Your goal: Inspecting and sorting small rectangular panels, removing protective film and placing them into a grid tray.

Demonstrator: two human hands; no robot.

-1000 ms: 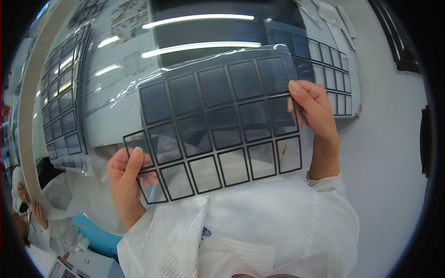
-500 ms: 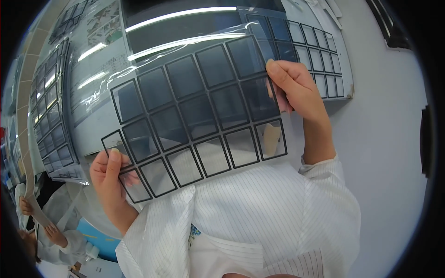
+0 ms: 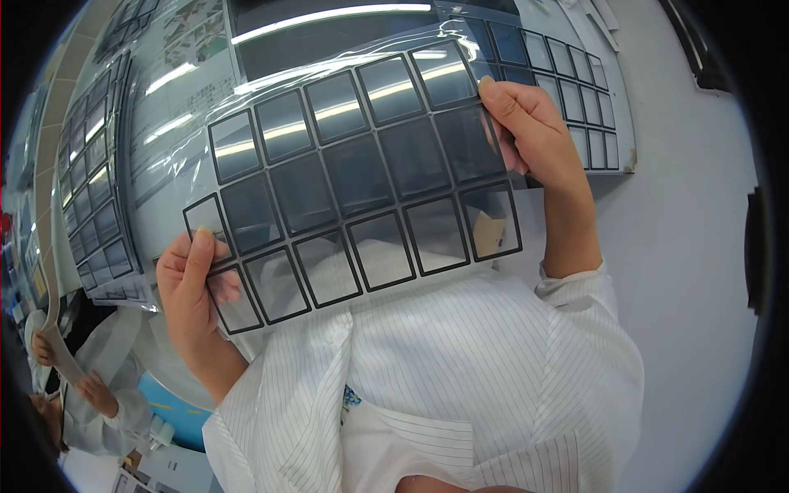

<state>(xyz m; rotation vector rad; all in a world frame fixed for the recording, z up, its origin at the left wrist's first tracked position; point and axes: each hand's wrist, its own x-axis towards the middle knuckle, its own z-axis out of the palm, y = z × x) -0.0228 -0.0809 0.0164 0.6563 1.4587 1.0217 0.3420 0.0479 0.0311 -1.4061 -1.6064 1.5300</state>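
A clear plastic sheet (image 3: 357,177) printed with rows of black-outlined rectangles is stretched between my two hands, above the table and in front of my chest. My left hand (image 3: 191,283) pinches its lower left edge, thumb on top and fingers showing through the film from beneath. At the upper right edge my right hand (image 3: 534,127) grips it the same way, thumb on the upper face. The sheet slants, its right end farther from me than its left. Bright light streaks reflect along its far rows.
Similar black-framed sheets (image 3: 94,185) lie stacked at the left, and another framed sheet (image 3: 575,103) rests at the table's far right corner. A dark panel (image 3: 329,45) is beyond my sheet. At the lower left another person's hands (image 3: 94,394) hold a pale strip.
Both hands have raised the sheet slightly away from my body and tilted it. The light reflection now falls across its far row of rectangles. Both grips stay the same.
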